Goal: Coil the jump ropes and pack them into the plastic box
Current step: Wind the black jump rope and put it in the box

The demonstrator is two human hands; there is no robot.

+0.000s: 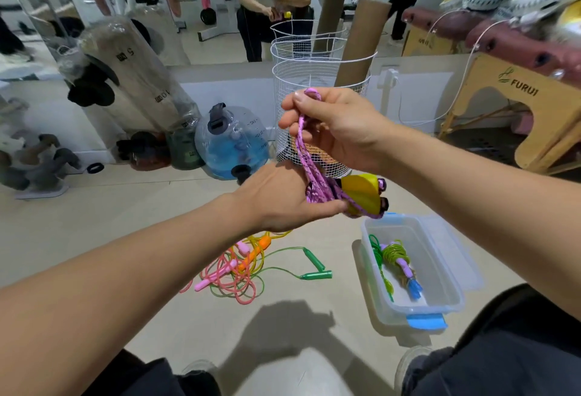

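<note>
While a purple braided jump rope [306, 150] is stretched between them, two hands are seen raised above the floor [94, 222]. The left hand [279, 199] is closed around the lower loops of that rope, next to its yellow handles [361, 194], of which two dark ends can be counted. The right hand [333, 125], just above the left, is pinching the upper bend of the rope between thumb and fingers, so that several strands hang down from it in a bundle. The rope is woven in purple with pale flecks.

Below the left hand, a loose tangle of ropes [242, 265] is spread on the floor: pink, orange, yellow and green cords are mixed, and two green handles [314, 266] can be counted at its right edge; how many ropes make up the tangle cannot be told.

Below and to the right of the hands, one clear plastic box [452, 298] stands open on the floor, fitted with a blue latch. One coiled bundle [397, 262] lies inside it, wound in green cord with pink and blue handle ends.

Beyond the right hand, one white wire mesh basket [320, 74] is stood upright, and one blue-tinted water jug [231, 142] is set to the far left of it.
</note>
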